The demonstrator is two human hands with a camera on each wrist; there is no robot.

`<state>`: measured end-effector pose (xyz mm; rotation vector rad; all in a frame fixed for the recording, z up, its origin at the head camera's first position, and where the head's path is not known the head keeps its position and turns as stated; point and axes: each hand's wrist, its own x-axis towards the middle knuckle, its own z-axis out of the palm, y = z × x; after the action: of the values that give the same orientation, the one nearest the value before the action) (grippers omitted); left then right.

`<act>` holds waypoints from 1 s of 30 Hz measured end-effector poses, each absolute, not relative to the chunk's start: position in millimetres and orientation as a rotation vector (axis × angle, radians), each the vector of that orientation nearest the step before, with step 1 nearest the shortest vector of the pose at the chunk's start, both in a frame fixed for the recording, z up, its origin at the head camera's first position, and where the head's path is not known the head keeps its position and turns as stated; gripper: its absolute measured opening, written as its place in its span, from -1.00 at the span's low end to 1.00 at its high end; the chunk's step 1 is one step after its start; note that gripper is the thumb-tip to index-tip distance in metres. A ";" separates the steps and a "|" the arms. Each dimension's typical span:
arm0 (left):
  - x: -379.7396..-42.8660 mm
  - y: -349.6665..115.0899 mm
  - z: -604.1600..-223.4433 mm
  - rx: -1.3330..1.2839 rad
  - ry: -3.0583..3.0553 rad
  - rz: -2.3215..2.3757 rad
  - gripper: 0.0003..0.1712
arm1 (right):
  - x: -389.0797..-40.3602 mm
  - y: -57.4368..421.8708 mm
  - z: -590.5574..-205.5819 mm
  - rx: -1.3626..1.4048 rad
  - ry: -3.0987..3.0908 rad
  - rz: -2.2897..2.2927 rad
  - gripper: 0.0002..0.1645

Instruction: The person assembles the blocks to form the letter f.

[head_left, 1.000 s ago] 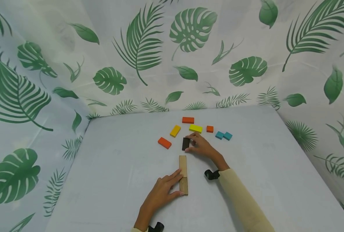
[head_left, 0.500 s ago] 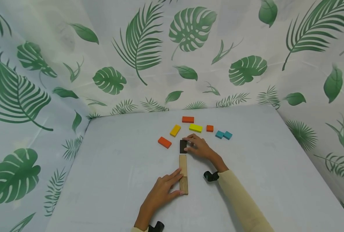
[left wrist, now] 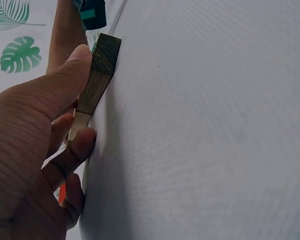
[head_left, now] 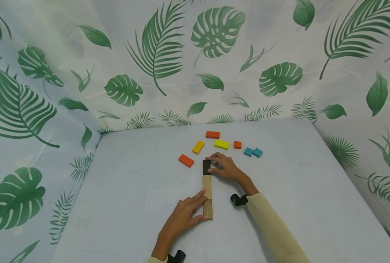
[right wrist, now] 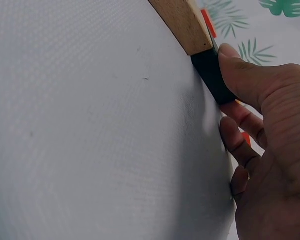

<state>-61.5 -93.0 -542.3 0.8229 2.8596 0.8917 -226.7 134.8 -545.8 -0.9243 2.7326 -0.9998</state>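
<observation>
Backdrop: white cloth (head_left: 175,86) rises behind and to both sides, covered in printed green leaves.
Table: a pale surface (head_left: 132,193) runs right up to the cloth, and the action sits near its middle.
Sleeve: here's a cream sleeve (head_left: 275,223) along the right arm.
Left hand: the left hand (head_left: 183,215), thumb and fingers apart, rests its tips against a darker wooden block (head_left: 207,210) and a pale wooden block (head_left: 207,184).
Right hand: the right hand (head_left: 226,168) has thumb and finger clamped on a black block (head_left: 206,167).
Row: darker wood nearest the person, pale wood in the middle, black block at the far end, touching the pale one!
Wrist gear: one black device (head_left: 239,199) on the right wrist, another dark device (head_left: 176,256) on the left.
Long blocks: red-orange block (head_left: 186,160) leftmost, then amber block (head_left: 198,147), yellow block (head_left: 221,144), and orange block (head_left: 213,135) farthest back.
Short blocks: small orange block (head_left: 237,145), then two blue blocks (head_left: 248,152) side by side.
Marking: a green patch (left wrist: 88,15) on the right wrist's device, too blurred to read.
</observation>
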 end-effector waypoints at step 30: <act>-61.7 -91.9 -541.8 0.823 2.871 0.871 -0.25 | -224.9 132.8 -545.8 -0.902 2.732 -0.983 -0.36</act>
<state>-61.7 -91.9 -541.8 0.8226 2.8707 0.8711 -224.9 132.8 -545.8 -0.9024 2.7315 -0.9825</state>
